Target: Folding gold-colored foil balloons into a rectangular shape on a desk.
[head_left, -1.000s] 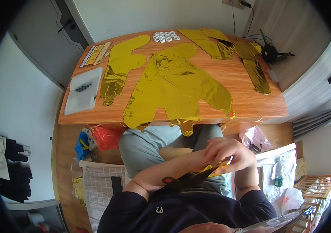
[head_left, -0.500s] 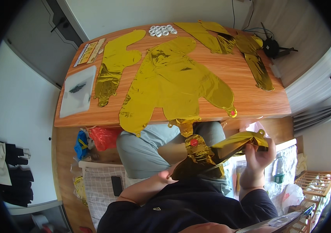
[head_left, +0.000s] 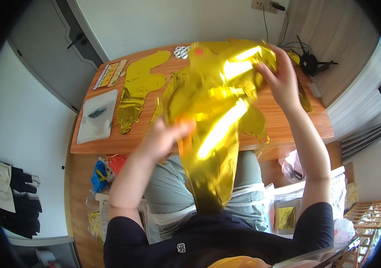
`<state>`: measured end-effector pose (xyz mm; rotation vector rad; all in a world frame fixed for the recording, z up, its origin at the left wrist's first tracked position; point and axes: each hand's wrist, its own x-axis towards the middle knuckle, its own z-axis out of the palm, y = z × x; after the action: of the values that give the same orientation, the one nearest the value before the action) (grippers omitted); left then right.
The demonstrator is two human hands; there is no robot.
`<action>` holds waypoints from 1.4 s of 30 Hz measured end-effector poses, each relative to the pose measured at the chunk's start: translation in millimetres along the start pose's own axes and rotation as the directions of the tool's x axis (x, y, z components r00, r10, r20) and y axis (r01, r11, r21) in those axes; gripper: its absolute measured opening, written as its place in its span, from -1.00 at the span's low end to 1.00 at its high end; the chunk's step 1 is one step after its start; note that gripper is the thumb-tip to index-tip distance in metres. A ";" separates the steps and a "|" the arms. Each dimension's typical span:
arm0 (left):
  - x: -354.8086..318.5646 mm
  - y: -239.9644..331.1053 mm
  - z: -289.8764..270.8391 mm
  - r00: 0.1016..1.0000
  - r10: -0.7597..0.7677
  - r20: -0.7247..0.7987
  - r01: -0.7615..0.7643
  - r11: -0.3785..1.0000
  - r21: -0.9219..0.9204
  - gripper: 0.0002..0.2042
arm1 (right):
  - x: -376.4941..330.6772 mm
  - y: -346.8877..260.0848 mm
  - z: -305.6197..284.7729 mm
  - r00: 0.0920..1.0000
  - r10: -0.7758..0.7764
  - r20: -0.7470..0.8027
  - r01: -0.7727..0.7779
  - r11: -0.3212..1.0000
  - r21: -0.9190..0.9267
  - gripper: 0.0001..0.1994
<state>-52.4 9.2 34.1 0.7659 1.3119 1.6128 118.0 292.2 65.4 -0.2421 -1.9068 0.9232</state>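
Note:
A flat gold foil balloon [head_left: 212, 178] hangs stretched out in front of me, over the near table edge and above my lap. It is crinkled, blurred in places and throws bright reflections. My right hand [head_left: 283, 80] is closed on its upper right corner, thumb against the foil. At its left edge, my left hand [head_left: 163, 137] grips the foil, smeared by motion. Behind it on the table lies another gold foil balloon [head_left: 254, 124], mostly covered from view. Farther left, a letter-shaped gold foil balloon [head_left: 142, 81] rests flat.
On the wooden table [head_left: 130, 145] are white ribbon rolls [head_left: 181, 52], a translucent bag [head_left: 96, 118] with dark thin pieces on it, and printed cards [head_left: 109, 75] at the far left. A black router [head_left: 309, 63] stands at the back right. Beneath are plastic bags [head_left: 98, 176].
Both hands have moved up and forward, lifting the foil balloon from my lap to over the table. It now hangs spread out, hiding much of the balloon behind.

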 end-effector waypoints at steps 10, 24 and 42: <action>179.5 -25.8 -84.3 0.982 0.108 -0.155 0.063 0.585 0.808 0.09 | -35.6 85.0 29.8 0.937 0.004 0.350 0.240 0.720 -0.652 -0.52; 138.1 -60.0 -81.5 0.965 -0.134 0.224 -0.243 -0.146 0.959 -0.12 | -68.1 92.0 24.4 0.739 -0.016 0.674 0.325 0.885 -0.334 -0.69; 178.6 -46.5 -97.1 0.986 -0.103 0.133 -0.140 -0.068 0.988 -0.17 | -69.4 93.3 25.7 0.746 -0.055 0.664 0.341 0.888 -0.309 -0.69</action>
<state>-198.8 133.3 -47.4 1.7538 2.3295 0.1022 112.5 307.8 -52.5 0.0605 -2.7112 0.4525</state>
